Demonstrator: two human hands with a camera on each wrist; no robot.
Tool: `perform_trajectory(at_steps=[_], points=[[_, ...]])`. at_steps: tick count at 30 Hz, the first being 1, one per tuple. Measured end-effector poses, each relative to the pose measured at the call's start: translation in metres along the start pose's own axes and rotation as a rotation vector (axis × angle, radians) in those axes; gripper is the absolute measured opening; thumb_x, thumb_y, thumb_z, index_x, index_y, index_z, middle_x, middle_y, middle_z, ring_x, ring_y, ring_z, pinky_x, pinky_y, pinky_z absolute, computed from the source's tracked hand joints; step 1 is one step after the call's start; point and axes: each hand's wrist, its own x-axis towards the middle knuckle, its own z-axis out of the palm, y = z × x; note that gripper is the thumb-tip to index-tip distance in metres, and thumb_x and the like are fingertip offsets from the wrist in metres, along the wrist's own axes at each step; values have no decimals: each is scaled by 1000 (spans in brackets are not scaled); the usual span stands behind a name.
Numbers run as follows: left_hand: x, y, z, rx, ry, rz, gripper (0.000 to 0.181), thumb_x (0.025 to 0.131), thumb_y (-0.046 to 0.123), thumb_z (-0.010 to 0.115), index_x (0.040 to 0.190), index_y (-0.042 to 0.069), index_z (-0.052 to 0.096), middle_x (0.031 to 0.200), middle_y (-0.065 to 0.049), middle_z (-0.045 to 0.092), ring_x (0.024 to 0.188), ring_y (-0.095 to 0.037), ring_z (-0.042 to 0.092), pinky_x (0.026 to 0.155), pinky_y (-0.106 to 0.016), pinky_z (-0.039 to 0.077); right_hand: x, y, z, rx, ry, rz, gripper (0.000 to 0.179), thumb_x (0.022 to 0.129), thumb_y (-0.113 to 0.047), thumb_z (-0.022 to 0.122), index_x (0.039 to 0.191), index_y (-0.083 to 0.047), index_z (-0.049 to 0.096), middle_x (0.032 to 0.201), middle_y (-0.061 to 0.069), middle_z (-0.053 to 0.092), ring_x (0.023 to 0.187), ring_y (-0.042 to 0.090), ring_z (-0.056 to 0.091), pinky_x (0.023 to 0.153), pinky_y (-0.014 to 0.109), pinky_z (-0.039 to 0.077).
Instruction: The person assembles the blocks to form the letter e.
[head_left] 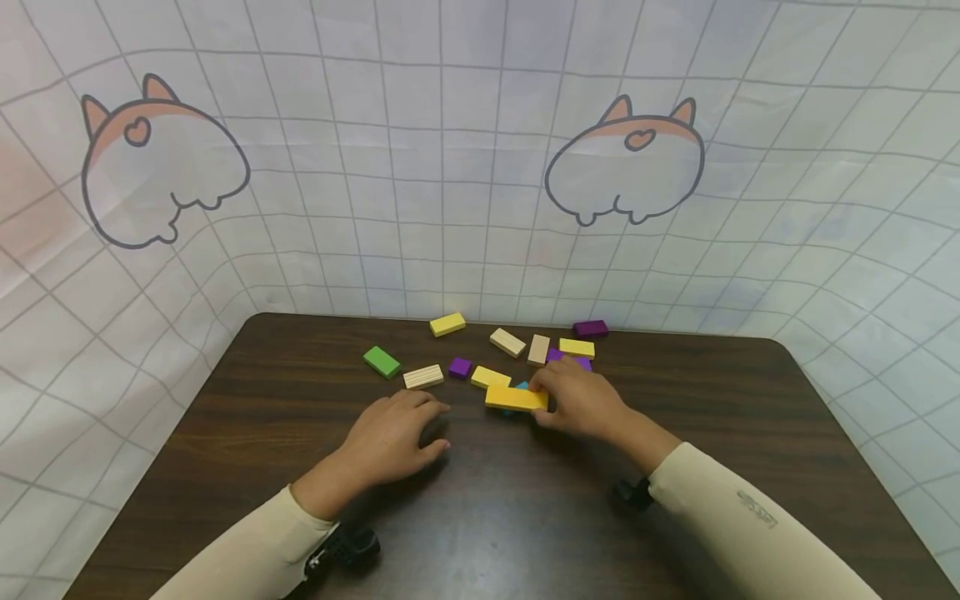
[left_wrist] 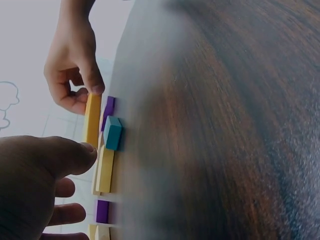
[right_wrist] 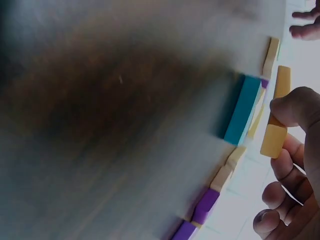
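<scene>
My right hand (head_left: 583, 400) pinches one end of an orange-yellow wooden block (head_left: 513, 398), thumb on the near side. The block is held above the table, pointing left. Beneath it a teal block (right_wrist: 243, 110) lies on the table, mostly covered by it in the head view. My left hand (head_left: 390, 437) is to the left, fingers spread and loosely bent, holding nothing. A striped pale wooden block (head_left: 423, 377) lies just beyond its fingertips. Close behind the held block are a pale yellow block (head_left: 491, 377) and a small purple block (head_left: 461, 367).
Further back on the dark wooden table (head_left: 247, 442) lie a green block (head_left: 382, 362), a yellow block (head_left: 447, 324), a beige block (head_left: 507, 342) and a dark purple block (head_left: 591, 328). Behind the table's far edge hangs a white gridded cloth (head_left: 465, 167).
</scene>
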Motion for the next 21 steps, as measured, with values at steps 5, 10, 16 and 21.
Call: perform_trajectory(at_steps=[5,10,16,21], points=[[0,0,2,8,-7,2,48,89,44,78,127,15,71,123,-4,67,117,-27,62,93,-48,53,-7,-9,2,10,13,-44,31,84,-29,83,108,-12,72,104,-2,66,96,17,55,63,26,50],[1,1,3,4,-11,6,49,89,45,77,128,16,71,124,-5,67,115,-27,62,92,-48,53,-13,-16,5,21,16,-70,30,84,-30,83,107,-14,73,102,-4,64,97,16,54,65,26,51],[1,3,4,-4,-25,1,49,90,45,77,130,16,70,126,-5,67,116,-27,62,94,-48,52,-18,-22,6,26,9,-90,29,85,-30,82,108,-14,74,103,-4,64,93,15,52,66,25,51],[1,5,6,-19,-34,9,50,91,43,76,130,14,69,126,-6,67,118,-29,62,96,-49,51,-21,-25,8,41,-15,-91,30,85,-33,82,108,-15,73,100,-6,63,91,14,52,67,26,50]])
